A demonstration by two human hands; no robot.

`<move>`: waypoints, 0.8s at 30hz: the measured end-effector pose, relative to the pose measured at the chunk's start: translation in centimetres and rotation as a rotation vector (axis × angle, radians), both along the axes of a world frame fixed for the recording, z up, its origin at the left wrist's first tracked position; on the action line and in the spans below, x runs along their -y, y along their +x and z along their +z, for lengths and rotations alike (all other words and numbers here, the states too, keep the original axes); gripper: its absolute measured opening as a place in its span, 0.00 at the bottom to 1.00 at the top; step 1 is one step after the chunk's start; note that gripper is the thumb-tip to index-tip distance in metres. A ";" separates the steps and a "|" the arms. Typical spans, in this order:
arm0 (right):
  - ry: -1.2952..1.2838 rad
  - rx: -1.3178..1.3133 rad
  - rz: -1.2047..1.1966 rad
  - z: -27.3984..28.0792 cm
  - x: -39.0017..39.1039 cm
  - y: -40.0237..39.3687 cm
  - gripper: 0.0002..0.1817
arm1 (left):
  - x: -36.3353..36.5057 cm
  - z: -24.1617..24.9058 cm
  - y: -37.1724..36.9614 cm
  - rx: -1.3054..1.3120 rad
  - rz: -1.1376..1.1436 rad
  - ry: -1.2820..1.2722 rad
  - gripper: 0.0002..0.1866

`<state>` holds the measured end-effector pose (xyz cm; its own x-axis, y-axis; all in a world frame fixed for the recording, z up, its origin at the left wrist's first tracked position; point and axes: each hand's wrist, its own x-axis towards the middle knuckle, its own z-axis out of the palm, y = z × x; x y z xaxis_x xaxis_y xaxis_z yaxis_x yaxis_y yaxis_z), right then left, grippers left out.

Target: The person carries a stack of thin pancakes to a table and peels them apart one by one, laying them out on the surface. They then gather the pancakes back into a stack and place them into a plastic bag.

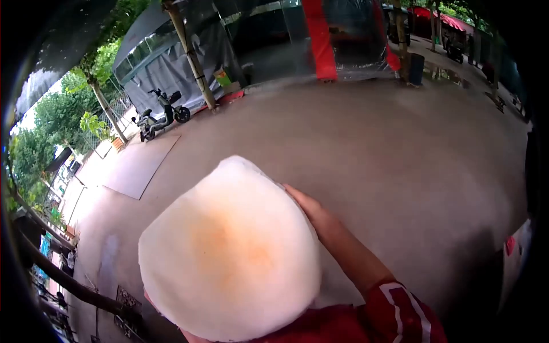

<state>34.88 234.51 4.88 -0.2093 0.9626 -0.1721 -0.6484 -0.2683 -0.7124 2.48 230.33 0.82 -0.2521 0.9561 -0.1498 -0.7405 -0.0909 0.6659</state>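
Note:
A large white cushion-like pad point(189, 268) with rounded corners fills the lower middle of the view, close to me. Its top face has a yellow-orange stain at the centre. My right hand point(306, 206) grips the pad's right edge, with its fingers mostly hidden behind it. At the lower left edge only small bits of my left hand point(193, 337) show; it holds the pad from beneath, and its fingers are largely covered. Red sleeves with white stripes cover my arms.
Grey paved ground point(400, 171) spreads ahead. An electric scooter point(162, 114) stands by a tree trunk point(194, 63), in front of a grey tarpaulin shelter point(166, 74). A flat board point(143, 166) lies on the ground. A dark bin point(416, 70) stands at the right.

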 end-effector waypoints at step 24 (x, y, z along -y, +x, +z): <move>0.230 -0.072 0.099 -0.7 -88.3 23.9 0.22 | -83.1 -3.1 22.8 -0.026 0.060 -0.141 0.24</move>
